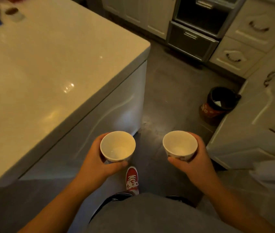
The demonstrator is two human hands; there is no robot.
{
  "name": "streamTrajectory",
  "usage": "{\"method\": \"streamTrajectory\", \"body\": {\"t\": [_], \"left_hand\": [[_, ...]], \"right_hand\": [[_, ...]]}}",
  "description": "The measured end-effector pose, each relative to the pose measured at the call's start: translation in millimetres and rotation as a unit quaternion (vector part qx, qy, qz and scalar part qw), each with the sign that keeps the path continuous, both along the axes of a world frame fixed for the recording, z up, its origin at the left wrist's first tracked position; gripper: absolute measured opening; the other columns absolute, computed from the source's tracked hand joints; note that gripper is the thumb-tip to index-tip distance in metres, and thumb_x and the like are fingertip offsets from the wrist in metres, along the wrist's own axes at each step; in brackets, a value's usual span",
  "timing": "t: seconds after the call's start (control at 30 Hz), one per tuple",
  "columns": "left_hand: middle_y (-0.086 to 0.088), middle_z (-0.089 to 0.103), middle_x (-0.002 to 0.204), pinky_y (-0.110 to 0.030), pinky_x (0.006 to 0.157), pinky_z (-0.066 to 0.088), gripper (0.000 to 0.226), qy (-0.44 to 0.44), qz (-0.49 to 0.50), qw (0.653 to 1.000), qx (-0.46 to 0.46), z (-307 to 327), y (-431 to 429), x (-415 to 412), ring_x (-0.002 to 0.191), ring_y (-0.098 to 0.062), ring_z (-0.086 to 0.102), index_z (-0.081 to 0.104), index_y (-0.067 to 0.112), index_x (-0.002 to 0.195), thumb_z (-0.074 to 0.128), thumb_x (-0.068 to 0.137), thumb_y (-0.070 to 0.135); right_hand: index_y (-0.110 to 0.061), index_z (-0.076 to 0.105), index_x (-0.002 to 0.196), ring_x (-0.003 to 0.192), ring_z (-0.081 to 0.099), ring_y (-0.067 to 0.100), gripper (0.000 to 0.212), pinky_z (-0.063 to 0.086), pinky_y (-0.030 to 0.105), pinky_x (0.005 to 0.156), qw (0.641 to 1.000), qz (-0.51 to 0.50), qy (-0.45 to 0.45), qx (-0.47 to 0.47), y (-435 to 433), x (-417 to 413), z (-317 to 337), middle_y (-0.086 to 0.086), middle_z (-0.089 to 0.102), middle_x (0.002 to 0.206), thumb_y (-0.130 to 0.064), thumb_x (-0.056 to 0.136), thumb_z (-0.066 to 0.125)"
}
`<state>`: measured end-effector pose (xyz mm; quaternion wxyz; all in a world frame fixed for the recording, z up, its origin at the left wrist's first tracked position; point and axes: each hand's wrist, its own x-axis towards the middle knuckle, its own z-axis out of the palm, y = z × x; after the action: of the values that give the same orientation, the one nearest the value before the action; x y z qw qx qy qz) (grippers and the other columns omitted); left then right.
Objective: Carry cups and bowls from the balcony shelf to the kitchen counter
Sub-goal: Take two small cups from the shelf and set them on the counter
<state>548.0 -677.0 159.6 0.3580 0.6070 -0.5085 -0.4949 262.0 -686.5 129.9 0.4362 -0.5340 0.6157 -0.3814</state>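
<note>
My left hand is wrapped around a white cup, held upright and empty, with a coloured pattern on its outer wall. My right hand grips a second white cup of the same kind, also upright and empty. Both cups hang over the dark floor at waist height, side by side and apart. The white kitchen counter fills the left of the view, its near corner just left of the left cup.
A dark bin with a red patterned side stands on the floor at the right. White cabinets with drawer handles line the right side, and an oven sits at the back. Blurred objects rest on the counter's far left. My red shoe is below.
</note>
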Motion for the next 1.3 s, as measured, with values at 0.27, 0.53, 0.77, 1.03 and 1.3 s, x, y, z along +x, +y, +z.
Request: {"method": "streamTrajectory", "body": {"t": [0.27,0.53,0.77,1.03,1.3], "left_hand": [[0.034,0.061,0.112,-0.002,0.075,0.045,0.085,0.011,-0.156,0.988,-0.008,-6.4,-149.2,-79.9,0.106,0.013,0.056,0.046,0.037,0.123,0.090,0.059,0.006],[0.039,0.057,0.112,-0.002,0.077,0.046,0.080,0.023,-0.265,0.964,-0.030,-8.4,-267.7,-220.6,0.110,0.011,0.055,0.046,0.040,0.121,0.089,0.062,0.008],[0.042,0.056,0.110,-0.001,0.076,0.045,0.080,0.002,-0.237,0.971,-0.024,0.0,-337.4,-288.3,0.109,0.013,0.053,0.045,0.040,0.122,0.089,0.059,0.017],[0.024,0.054,0.120,-0.012,0.080,0.047,0.085,-0.023,-0.128,0.991,0.040,-4.3,-398.6,-273.4,0.110,-0.001,0.055,0.044,0.043,0.123,0.084,0.048,0.039],[0.031,0.054,0.115,-0.021,0.083,0.052,0.084,-0.015,-0.006,0.999,0.045,-18.1,-505.1,-247.7,0.112,-0.002,0.055,0.044,0.042,0.123,0.086,0.051,0.033]], "right_hand": [[-0.050,0.044,0.113,0.100,0.050,-0.022,0.085,0.043,0.012,0.078,0.985,-0.170,0.006,0.018,-42.6,-66.6,14.3,-0.029,0.052,0.114,-0.010,0.054,0.091],[-0.051,0.044,0.111,0.096,0.051,-0.026,0.084,0.042,-0.005,0.067,0.966,-0.258,0.005,0.037,-83.4,-170.0,5.1,-0.046,0.055,0.101,-0.005,0.056,0.090],[-0.058,0.042,0.111,0.101,0.050,-0.023,0.087,0.045,0.003,0.072,0.974,-0.223,-0.015,0.048,-176.2,-250.8,7.5,-0.034,0.054,0.110,-0.014,0.055,0.091],[-0.058,0.035,0.121,0.109,0.047,-0.018,0.089,0.044,0.014,0.083,0.992,-0.117,-0.012,0.048,-340.9,-267.7,7.6,-0.042,0.049,0.113,-0.044,0.049,0.085],[-0.065,0.035,0.115,0.105,0.044,-0.026,0.086,0.039,-0.008,0.066,0.999,-0.011,0.006,0.042,-516.3,-241.3,-11.2,-0.051,0.045,0.106,-0.039,0.052,0.088]]}}
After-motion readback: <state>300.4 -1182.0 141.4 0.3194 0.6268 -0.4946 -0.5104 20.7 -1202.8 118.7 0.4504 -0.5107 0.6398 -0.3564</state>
